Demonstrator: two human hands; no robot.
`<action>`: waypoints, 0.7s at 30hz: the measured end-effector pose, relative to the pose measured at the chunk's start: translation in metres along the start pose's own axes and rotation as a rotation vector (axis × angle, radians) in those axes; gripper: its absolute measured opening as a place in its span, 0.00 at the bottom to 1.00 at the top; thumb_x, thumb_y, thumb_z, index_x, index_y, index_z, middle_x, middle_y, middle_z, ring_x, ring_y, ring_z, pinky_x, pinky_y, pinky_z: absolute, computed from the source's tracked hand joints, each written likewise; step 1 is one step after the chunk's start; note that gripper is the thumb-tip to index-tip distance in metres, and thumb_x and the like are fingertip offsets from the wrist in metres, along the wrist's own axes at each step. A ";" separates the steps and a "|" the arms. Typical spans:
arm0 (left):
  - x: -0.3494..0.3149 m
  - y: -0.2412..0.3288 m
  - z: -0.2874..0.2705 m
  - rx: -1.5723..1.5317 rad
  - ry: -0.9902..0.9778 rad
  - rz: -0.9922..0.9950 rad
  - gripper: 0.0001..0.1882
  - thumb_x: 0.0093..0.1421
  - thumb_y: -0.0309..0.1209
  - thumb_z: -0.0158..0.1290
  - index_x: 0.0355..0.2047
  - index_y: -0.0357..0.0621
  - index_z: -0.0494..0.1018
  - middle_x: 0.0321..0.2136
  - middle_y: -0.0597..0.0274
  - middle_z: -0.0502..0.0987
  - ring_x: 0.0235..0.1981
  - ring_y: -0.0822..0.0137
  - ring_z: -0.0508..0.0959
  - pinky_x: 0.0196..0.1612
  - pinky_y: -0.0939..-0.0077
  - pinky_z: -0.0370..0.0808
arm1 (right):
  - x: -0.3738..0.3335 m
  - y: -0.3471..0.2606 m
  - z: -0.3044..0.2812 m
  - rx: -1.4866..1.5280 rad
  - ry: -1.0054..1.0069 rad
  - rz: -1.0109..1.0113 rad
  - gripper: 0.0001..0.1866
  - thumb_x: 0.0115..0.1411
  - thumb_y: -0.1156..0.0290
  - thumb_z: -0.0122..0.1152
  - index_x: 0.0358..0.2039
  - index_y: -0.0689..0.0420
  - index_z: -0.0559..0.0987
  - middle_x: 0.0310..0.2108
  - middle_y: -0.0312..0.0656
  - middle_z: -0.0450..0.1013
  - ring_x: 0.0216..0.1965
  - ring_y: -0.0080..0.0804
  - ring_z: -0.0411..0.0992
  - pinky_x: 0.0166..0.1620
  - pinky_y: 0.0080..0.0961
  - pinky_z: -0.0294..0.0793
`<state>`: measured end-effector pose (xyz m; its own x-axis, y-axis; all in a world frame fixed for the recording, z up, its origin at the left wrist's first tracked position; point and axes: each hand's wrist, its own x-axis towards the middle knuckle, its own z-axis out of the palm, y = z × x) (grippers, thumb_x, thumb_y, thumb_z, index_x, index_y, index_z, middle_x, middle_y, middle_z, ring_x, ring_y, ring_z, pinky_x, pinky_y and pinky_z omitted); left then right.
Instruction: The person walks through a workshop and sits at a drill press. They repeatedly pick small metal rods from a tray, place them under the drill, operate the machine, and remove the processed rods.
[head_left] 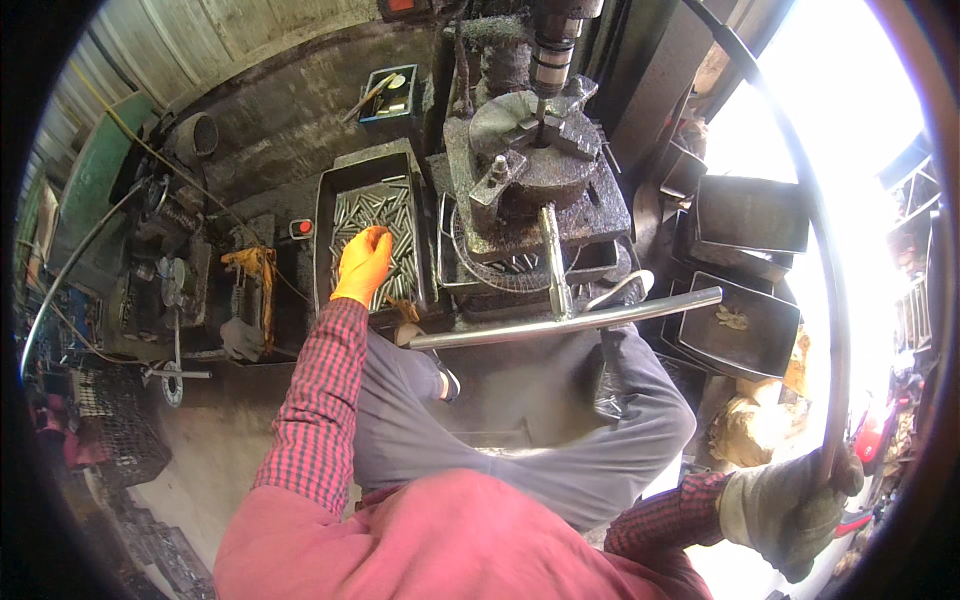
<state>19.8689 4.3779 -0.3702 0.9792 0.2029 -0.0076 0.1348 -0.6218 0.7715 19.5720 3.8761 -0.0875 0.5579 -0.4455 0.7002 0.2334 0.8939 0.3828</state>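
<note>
My left hand [363, 266], in an orange glove, is over a dark rectangular bin [325, 215] of short metal pins [405, 222]. Its fingers are curled together among the pins; whatever they pinch is hidden. Far to the right, my right hand [795, 510], in a greyish work glove, is wrapped around the lower end of a long dark lever [832, 330]. In front of me stands a drill press, its drill chuck [553, 65] above a round clamping fixture [530, 140] with jaws. A long shiny bar [570, 324] runs crosswise at the fixture's near side, joined to a short rod [555, 260].
A small blue-edged tray [389, 95] with a brush sits behind the pin bin. Stacked dark bins [745, 325] stand at right, one holding a glove. At left are machine parts, an orange rag [255, 275] and a red button [303, 228]. My knees flank the press.
</note>
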 end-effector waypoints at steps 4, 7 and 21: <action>-0.001 -0.003 -0.001 0.012 0.034 0.026 0.19 0.69 0.38 0.55 0.52 0.37 0.80 0.44 0.48 0.86 0.47 0.58 0.85 0.52 0.66 0.78 | -0.001 -0.050 0.012 -0.838 0.052 -0.436 0.17 0.73 0.57 0.51 0.39 0.61 0.73 0.32 0.37 0.66 0.42 0.28 0.68 0.60 0.35 0.61; -0.001 -0.007 -0.001 0.014 0.048 0.038 0.20 0.68 0.41 0.53 0.52 0.40 0.81 0.44 0.47 0.85 0.48 0.54 0.85 0.52 0.64 0.78 | 0.007 -0.067 0.019 -1.067 0.059 -0.554 0.22 0.68 0.56 0.57 0.42 0.66 0.73 0.37 0.48 0.66 0.50 0.36 0.67 0.63 0.43 0.59; 0.001 -0.017 -0.001 -0.116 0.052 0.034 0.18 0.67 0.38 0.53 0.50 0.39 0.81 0.42 0.49 0.86 0.45 0.56 0.85 0.50 0.65 0.78 | 0.031 -0.010 0.032 -2.640 0.199 -0.927 0.20 0.70 0.67 0.60 0.45 0.77 0.77 0.39 0.51 0.78 0.43 0.35 0.77 0.57 0.28 0.75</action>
<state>19.8678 4.3892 -0.3824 0.9734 0.2234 0.0506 0.0798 -0.5378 0.8393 19.5616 3.8519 -0.0498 -0.0848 -0.5895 0.8033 0.0544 -0.8078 -0.5870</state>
